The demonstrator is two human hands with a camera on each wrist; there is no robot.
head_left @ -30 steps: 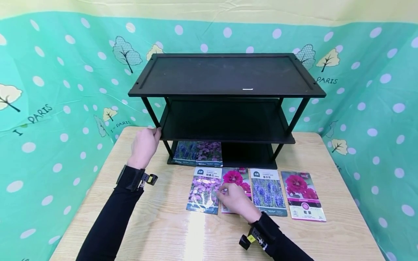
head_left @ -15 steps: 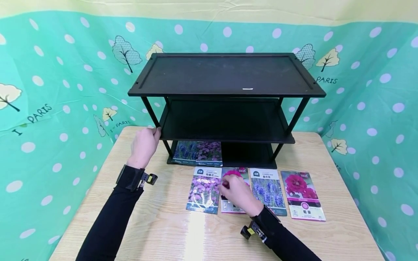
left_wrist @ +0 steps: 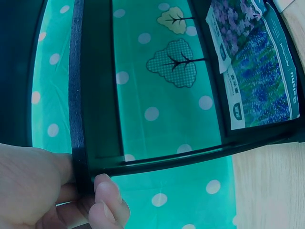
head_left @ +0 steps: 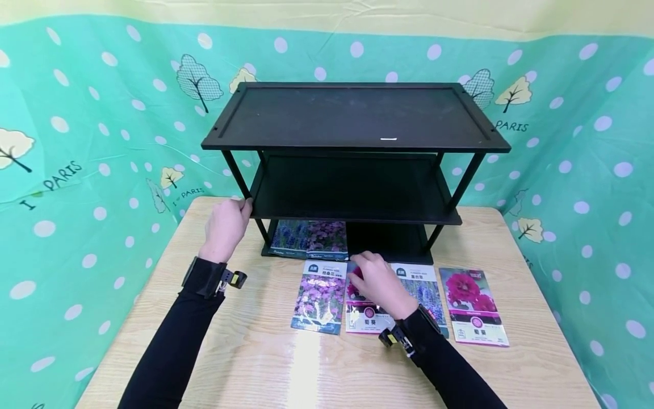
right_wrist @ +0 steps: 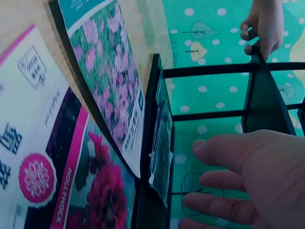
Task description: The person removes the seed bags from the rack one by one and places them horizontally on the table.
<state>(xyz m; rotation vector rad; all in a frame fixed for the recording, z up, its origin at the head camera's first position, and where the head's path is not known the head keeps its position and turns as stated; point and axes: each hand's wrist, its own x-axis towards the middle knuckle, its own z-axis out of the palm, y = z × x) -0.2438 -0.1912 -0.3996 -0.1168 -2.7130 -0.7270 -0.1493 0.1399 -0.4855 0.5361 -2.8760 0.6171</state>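
Observation:
My left hand [head_left: 227,227] grips the left end of the middle shelf on a black three-tier rack [head_left: 352,116]; in the left wrist view its fingers [left_wrist: 108,195] wrap the dark edge. My right hand [head_left: 380,281] hovers over a hollyhock seed packet [head_left: 368,322], covering part of its pink flower picture. Its fingers are loosely extended with nothing between them in the right wrist view, fingertips near the front edge of the bottom shelf. Left of that packet lies a pink-purple flower seed packet [head_left: 319,298]; to the right, a blue-purple flower packet [head_left: 421,284], partly hidden by the wrist.
Another hollyhock packet [head_left: 472,307] lies farthest right on the wooden table [head_left: 255,341]. On the bottom shelf's left side rest a blue flower packet [head_left: 289,237] and a purple flower packet [head_left: 327,238]. A polka-dot curtain [head_left: 102,170] hangs behind and at both sides.
My right hand has moved forward from low on the hollyhock packet toward the rack, and its curled fingers have straightened. The left hand and the packets stay in place.

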